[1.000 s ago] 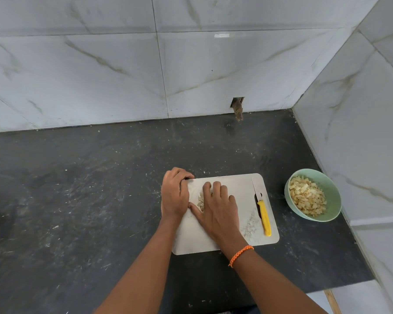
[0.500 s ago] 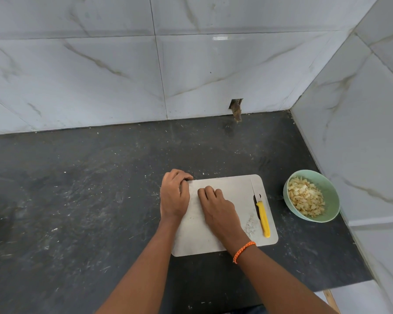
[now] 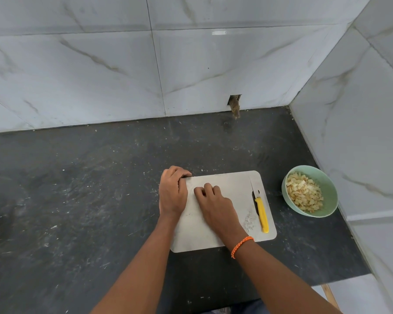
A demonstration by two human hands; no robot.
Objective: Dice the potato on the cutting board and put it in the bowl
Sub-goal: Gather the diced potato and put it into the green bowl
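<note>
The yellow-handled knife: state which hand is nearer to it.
Right. The right hand rests on the cutting board just left of the knife, apart from it. The left hand grips the board's far-left edge, beyond the right hand.

Pale diced potato (image 3: 305,195) fills green bowl (image 3: 327,189) just right of white cutting board (image 3: 232,184).

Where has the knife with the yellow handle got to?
In the head view, the knife lies flat along the right edge of the cutting board, untouched, between the right hand and the green bowl.
</note>
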